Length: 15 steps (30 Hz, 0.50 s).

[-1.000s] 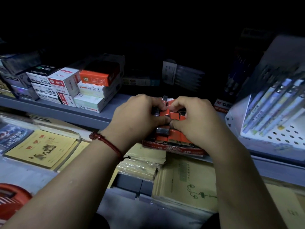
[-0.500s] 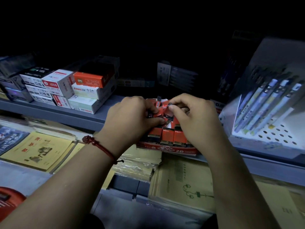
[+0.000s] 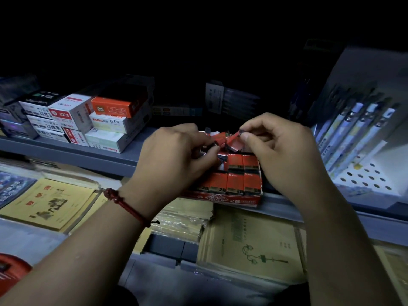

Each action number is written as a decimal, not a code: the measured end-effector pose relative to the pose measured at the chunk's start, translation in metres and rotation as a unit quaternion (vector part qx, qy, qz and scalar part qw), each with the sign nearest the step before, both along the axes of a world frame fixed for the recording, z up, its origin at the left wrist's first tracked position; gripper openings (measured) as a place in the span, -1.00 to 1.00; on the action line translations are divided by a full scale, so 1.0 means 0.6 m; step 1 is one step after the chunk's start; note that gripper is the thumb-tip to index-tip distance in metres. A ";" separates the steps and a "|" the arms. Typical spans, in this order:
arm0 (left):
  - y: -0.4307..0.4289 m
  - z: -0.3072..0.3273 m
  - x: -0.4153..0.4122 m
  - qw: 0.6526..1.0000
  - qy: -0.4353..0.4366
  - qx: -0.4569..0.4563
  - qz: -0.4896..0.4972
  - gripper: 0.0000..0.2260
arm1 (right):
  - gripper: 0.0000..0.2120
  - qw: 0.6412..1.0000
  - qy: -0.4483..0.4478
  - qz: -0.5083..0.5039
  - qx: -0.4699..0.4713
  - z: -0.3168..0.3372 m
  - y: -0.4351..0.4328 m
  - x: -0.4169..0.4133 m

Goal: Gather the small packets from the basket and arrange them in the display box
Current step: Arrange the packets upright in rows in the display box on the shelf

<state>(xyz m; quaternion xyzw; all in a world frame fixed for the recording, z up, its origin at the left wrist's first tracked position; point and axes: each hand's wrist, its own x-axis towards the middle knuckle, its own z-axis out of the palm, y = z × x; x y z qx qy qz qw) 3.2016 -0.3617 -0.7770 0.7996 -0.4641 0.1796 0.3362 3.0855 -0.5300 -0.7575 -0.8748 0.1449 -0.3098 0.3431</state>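
A red display box (image 3: 229, 199) marked 2B sits at the front edge of a grey shelf. Rows of small red-and-black packets (image 3: 235, 181) stand upright in it. Over its back half, my left hand (image 3: 174, 157) holds several loose packets (image 3: 220, 139) in curled fingers. My right hand (image 3: 280, 151) is lifted just above the box and pinches one red packet (image 3: 234, 140) between thumb and forefinger, close to the left hand's bundle. The back of the box is hidden behind both hands. No basket is clearly visible.
Stacked stationery boxes (image 3: 88, 120) stand on the grey shelf (image 3: 92, 155) to the left. A white perforated pen display (image 3: 364, 151) stands at the right. Yellow exercise books (image 3: 48, 204) and wrapped notebooks (image 3: 249, 246) lie on the lower level. A red object (image 3: 11, 272) shows at bottom left.
My right hand has risen off the box and drawn one packet up and to the right. The left hand stays over the box with its bundle. The front rows are now uncovered.
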 end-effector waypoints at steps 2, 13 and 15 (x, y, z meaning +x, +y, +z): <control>-0.007 0.003 -0.007 1.000 -0.007 -0.013 -0.017 -0.77 | -0.92 0.999 -0.005 -0.006 -0.038 0.010 -0.003 -0.010; -0.022 -0.011 -0.008 0.991 0.079 0.032 -0.107 -0.78 | -0.78 0.991 0.126 0.048 -0.013 0.009 -0.022 -0.033; -0.018 -0.010 -0.007 0.988 0.111 0.020 -0.105 -0.80 | -0.74 0.991 0.122 0.056 0.010 0.011 -0.024 -0.035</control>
